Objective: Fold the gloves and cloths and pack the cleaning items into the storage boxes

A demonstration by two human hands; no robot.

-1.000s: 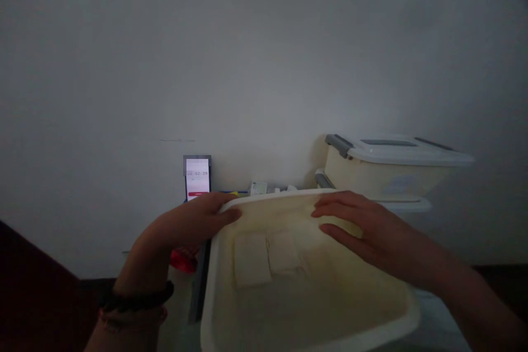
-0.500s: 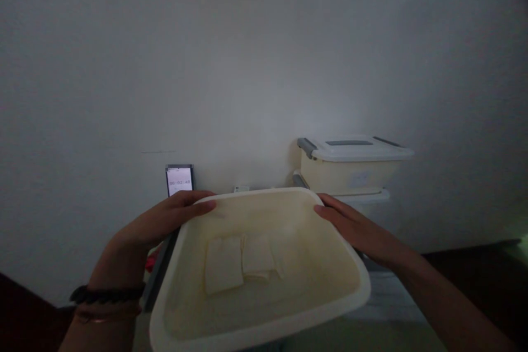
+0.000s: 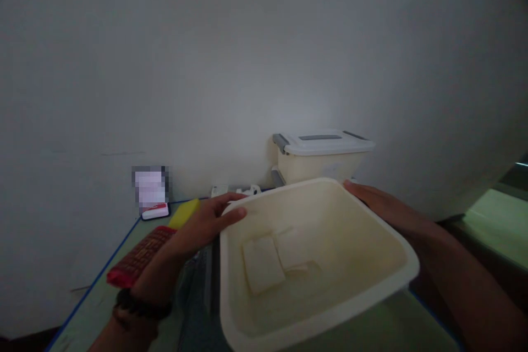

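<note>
Between my two hands is a cream plastic storage bin (image 3: pixel 355 247) without a lid, tilted so that its inside faces me. My left hand (image 3: pixel 210 220) grips the far left corner of its rim, thumb inside and fingers beyond the edge. At the right far corner, my right hand (image 3: pixel 383 203) clasps the outside of the rim; most of its fingers are hidden behind the wall. Two pale folded cloths or papers (image 3: pixel 264 264) lie on the bin's floor, side by side.
Against the wall stands a lidded white box (image 3: pixel 325 146) with grey latches, stacked on another. On the table (image 3: pixel 103 297), left, are a red patterned packet (image 3: pixel 142 256), a yellow block (image 3: pixel 184 213) and an upright phone (image 3: pixel 152 192). A dark grey item (image 3: pixel 202 297) lies beside the bin.
Both hands have carried the bin to the right, turning it slightly. The view has shifted too, so the red packet, yellow block and table's left side now show.
</note>
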